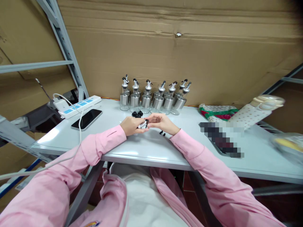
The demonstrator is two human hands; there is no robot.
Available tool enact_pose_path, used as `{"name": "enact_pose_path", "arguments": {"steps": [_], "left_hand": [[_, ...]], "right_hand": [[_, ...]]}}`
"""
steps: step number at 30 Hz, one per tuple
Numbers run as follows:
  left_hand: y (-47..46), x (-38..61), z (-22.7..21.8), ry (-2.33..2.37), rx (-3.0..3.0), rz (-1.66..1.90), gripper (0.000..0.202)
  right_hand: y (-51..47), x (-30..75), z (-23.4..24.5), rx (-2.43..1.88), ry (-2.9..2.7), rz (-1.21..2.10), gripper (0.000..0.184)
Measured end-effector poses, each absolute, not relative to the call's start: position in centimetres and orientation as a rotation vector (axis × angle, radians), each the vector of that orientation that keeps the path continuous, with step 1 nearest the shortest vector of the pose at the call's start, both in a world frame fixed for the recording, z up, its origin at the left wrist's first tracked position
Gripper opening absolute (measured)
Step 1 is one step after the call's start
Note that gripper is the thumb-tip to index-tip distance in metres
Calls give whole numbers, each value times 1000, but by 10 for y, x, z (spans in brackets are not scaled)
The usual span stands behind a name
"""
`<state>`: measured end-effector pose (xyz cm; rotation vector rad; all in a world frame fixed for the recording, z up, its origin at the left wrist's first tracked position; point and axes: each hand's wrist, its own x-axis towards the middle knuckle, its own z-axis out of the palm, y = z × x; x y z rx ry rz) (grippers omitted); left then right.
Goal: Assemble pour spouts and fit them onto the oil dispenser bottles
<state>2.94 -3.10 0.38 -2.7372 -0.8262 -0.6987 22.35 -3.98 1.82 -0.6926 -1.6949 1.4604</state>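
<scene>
My left hand [131, 125] is closed around a silver pourer spout [142, 125] with a black end, held low over the table. From the other side, my right hand [163, 123] pinches at the black end of that same spout; the fingers partly hide it. Just beyond my left hand lie several black ribbed stoppers [137, 114]. A few tiny black pieces [162, 133] rest by my right wrist. Behind them stand several glass bottles [146, 101] with steel sleeves, topped with similar silver and black pourer spouts.
On the left are a phone [87, 119], a power strip [81, 106] and a white cable [80, 132] crossing over my left sleeve. To the right lie a blurred-out dark object [220, 140], a patterned bag [217, 112] and a dotted white flask [251, 113]. Cardboard [165, 56] backs the table.
</scene>
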Motion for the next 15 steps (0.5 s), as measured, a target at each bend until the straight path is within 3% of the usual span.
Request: {"name": "enact_pose_path", "arguments": {"steps": [15], "left_hand": [[-33, 29, 6, -844, -2729, -674, 43]], "right_hand": [[-42, 224, 20, -745, -1666, 1468, 36]]}}
